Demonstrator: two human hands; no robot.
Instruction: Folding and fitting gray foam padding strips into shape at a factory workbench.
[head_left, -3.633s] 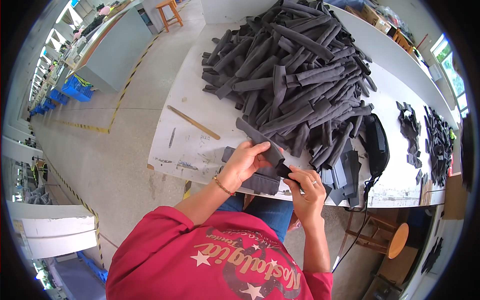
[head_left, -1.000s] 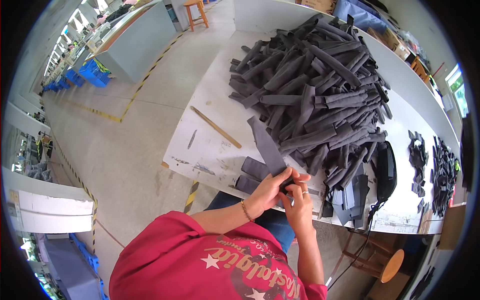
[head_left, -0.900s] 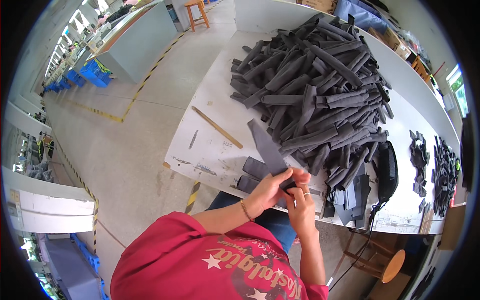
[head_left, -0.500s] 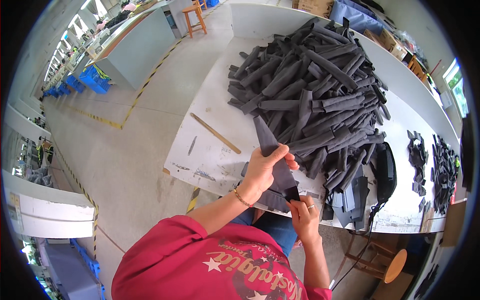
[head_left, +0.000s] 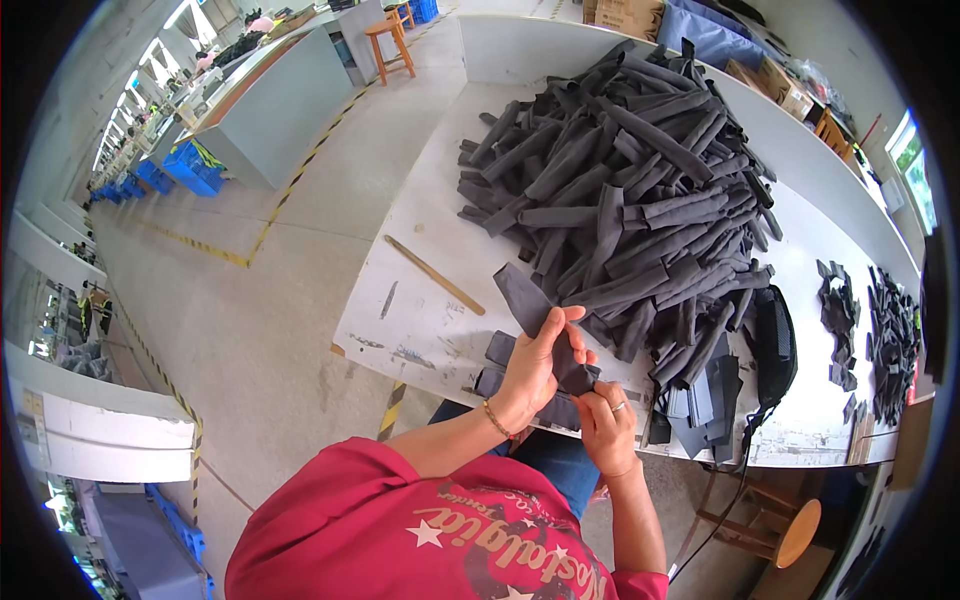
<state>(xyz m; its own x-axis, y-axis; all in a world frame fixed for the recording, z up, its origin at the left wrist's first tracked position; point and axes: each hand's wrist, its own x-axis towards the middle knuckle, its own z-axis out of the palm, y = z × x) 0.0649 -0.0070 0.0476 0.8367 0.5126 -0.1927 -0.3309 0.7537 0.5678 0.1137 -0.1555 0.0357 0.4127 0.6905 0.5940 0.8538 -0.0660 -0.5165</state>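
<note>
A dark grey fabric strip (head_left: 523,298) runs slantwise between my hands over the front edge of the white table. My left hand (head_left: 541,362) wraps round its middle, thumb on top. At the strip's lower end, my right hand (head_left: 607,424) pinches the cloth between thumb and fingers. Right beyond the hands rises a large heap of similar dark grey fabric tubes (head_left: 625,170). Under and beside my left hand, a few folded dark pieces (head_left: 501,347) lie at the table edge.
A thin wooden stick (head_left: 434,275) lies on the white table (head_left: 415,325) left of the heap. Flat grey pieces (head_left: 708,395) and a black padded item with a cord (head_left: 772,345) are to the right. A wooden stool (head_left: 796,532) stands below the table's right side.
My left hand has closed further round the strip, which now bends and bunches more between the hands. Its far end has come nearer to me. My right hand keeps its pinch.
</note>
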